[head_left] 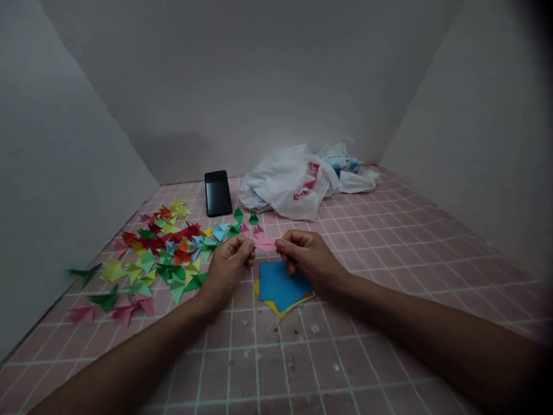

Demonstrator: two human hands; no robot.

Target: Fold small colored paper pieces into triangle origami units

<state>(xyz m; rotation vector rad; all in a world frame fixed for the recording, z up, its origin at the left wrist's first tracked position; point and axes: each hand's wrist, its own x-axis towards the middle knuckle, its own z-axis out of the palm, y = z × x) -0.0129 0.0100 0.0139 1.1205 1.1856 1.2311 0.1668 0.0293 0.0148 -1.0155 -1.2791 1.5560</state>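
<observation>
Paper points (168,248) in red, green, yellow and pink lie scattered over the left of a pink tiled surface (389,276). Just right of them is the left hand (227,271), curled nearly closed, its thumb and fingertips pinching one end of a pink strip (265,244). This narrow piece of folded paper sits in the air between the two hands, its long axis running crosswise, with one end pointing at each hand. The right hand (306,259), just as nearly closed, pinches the other end, and neither hand looks clearly nearer. Directly below the strip lies a stack of blue paper (280,285), with yellow and orange edges showing beneath. Farther off, a black phone (218,193) lies flat beyond the left hand, and to its right a white plastic bag (287,181) slumps near the back wall (276,86).
</observation>
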